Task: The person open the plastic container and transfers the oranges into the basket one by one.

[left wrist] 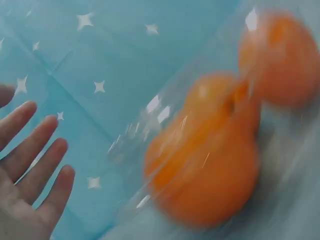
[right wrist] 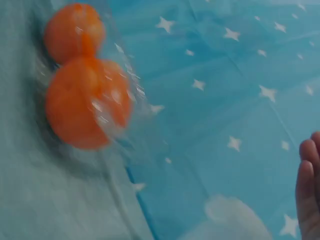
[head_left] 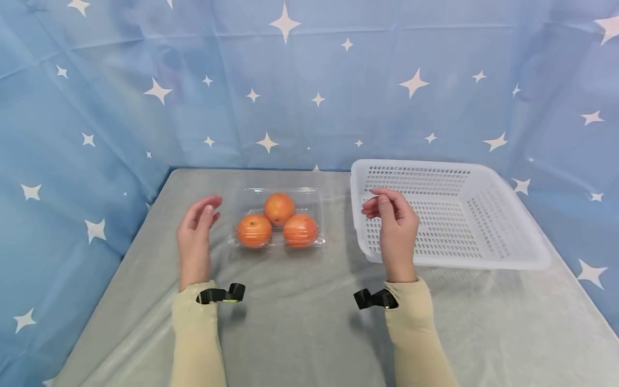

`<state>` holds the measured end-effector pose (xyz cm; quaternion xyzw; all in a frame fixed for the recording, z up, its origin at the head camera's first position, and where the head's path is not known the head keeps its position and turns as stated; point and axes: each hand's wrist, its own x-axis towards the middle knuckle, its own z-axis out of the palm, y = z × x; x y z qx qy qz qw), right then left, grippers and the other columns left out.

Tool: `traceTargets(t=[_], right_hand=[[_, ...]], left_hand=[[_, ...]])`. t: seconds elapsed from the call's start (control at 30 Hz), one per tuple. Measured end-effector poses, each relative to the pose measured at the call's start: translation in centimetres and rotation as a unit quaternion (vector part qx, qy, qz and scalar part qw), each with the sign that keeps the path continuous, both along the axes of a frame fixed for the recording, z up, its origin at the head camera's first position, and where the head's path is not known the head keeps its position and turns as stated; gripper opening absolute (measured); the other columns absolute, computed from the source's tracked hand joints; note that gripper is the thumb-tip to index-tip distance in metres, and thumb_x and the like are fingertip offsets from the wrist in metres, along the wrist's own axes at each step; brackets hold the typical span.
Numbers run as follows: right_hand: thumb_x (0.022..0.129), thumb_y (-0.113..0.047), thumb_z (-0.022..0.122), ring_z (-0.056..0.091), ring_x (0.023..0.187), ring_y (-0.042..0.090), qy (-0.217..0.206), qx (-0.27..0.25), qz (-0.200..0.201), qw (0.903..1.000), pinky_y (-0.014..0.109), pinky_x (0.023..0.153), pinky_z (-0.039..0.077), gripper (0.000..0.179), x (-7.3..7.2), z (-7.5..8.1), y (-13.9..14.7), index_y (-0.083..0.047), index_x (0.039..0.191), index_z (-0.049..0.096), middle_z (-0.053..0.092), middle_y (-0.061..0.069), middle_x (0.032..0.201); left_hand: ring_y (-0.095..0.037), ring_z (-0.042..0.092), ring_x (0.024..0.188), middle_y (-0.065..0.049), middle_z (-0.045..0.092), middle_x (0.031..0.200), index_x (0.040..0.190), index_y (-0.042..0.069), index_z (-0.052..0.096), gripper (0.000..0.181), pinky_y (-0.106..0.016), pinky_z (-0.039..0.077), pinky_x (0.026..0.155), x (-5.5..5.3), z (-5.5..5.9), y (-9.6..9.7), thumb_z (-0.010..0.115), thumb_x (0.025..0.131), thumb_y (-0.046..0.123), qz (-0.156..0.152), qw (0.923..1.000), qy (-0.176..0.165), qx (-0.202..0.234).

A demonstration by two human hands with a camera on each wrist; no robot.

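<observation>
Three oranges (head_left: 300, 230) sit in a clear plastic box (head_left: 316, 201) on the table. To the left of the box is my left hand (head_left: 195, 234), its fingers relaxed and holding nothing. In the left wrist view the fingers (left wrist: 35, 165) are spread, apart from the box. My right hand (head_left: 397, 231) is raised over the near left part of a white basket (head_left: 512, 258), fingers loosely bent with nothing in them. At the right edge of the right wrist view, only part of that hand's fingers (right wrist: 306, 192) shows.
A grey cloth (head_left: 290, 322) covers the table. The white perforated basket stands at the right, right of the box. Blue star-print curtains (head_left: 338, 80) hang behind and at the sides. Each wrist wears a black camera strap (head_left: 217, 295).
</observation>
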<state>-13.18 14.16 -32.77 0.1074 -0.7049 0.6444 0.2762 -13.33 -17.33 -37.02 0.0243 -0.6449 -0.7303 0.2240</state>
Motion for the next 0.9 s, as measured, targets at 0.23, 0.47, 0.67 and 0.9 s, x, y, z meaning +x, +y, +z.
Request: traceTargets(t=[0.23,0.47,0.67,0.9], right_hand=[[0.094,-0.014,0.046,0.058,0.066,0.024,-0.007,-0.010,0.047,0.9988,0.031,0.063,0.050,0.021,-0.9,-2.5,-2.6,-0.004,0.100,0.062,0.061,0.014,0.075],[0.094,-0.009,0.045,0.058,0.068,0.027,-0.026,0.007,0.079,0.9965,0.033,0.065,0.050,0.020,0.7,-1.8,-3.9,0.003,0.100,0.060,0.061,0.018,0.077],[0.093,-0.009,0.047,0.059,0.078,0.026,-0.021,-0.005,0.099,0.9948,0.033,0.073,0.050,0.018,0.1,-4.2,-4.6,0.000,0.099,0.061,0.063,0.013,0.086],[0.092,-0.010,0.048,0.047,0.113,0.020,-0.023,0.015,0.128,0.9914,0.036,0.096,0.037,0.020,-0.4,-5.9,-5.6,0.000,0.105,0.060,0.056,0.007,0.116]], left_hand=[[-0.033,0.047,0.112,-0.025,0.053,0.114,0.111,-0.007,0.053,0.033,-0.042,0.034,0.097,-1.6,-4.3,-0.8,0.056,0.088,0.016,0.014,0.9776,0.069,0.199],[-0.030,0.046,0.115,-0.023,0.053,0.115,0.113,-0.007,0.053,0.031,-0.045,0.027,0.102,-2.0,-5.2,-0.2,0.056,0.088,0.012,-0.031,0.9661,0.042,0.253],[-0.022,0.041,0.120,-0.015,0.048,0.126,0.119,-0.002,0.052,0.035,-0.038,0.026,0.103,-2.3,-6.0,0.8,0.056,0.088,0.014,-0.062,0.9741,-0.001,0.217],[-0.021,0.028,0.127,-0.005,0.038,0.136,0.130,0.004,0.043,0.044,-0.030,0.027,0.102,-2.7,-6.6,1.7,0.055,0.088,0.012,-0.085,0.9790,-0.030,0.183]])
